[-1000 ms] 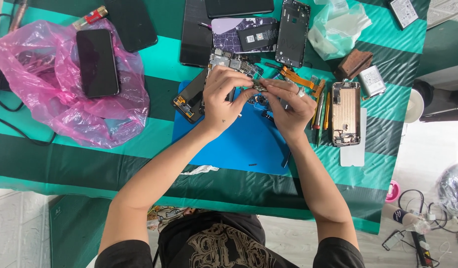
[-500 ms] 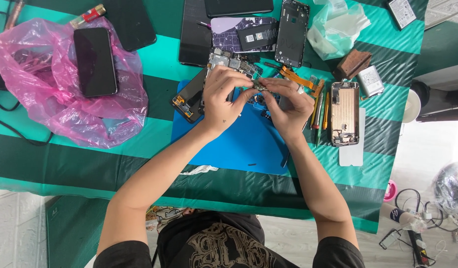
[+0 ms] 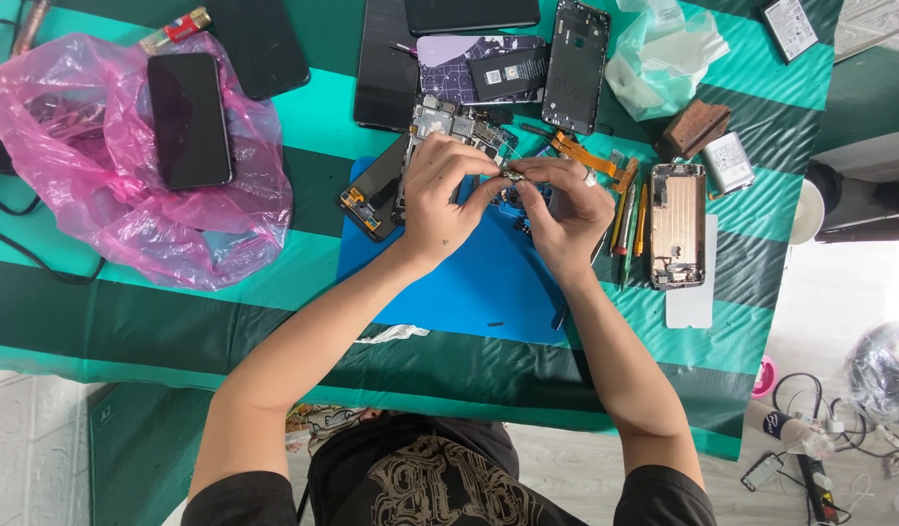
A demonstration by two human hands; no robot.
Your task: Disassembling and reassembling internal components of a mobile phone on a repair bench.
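Left hand (image 3: 441,200) and right hand (image 3: 564,209) pinching one small metal phone part (image 3: 514,173) above the blue mat (image 3: 474,282).

Glossy glass phone (image 3: 188,119) on crinkled pink plastic bag (image 3: 128,214); matt blue mat (image 3: 469,282), probably rubber; striped cloth (image 3: 128,321); bare metal frame (image 3: 677,226).

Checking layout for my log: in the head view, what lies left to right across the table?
Pink plastic bag with a black phone on it → left hand → right hand → gold opened phone.
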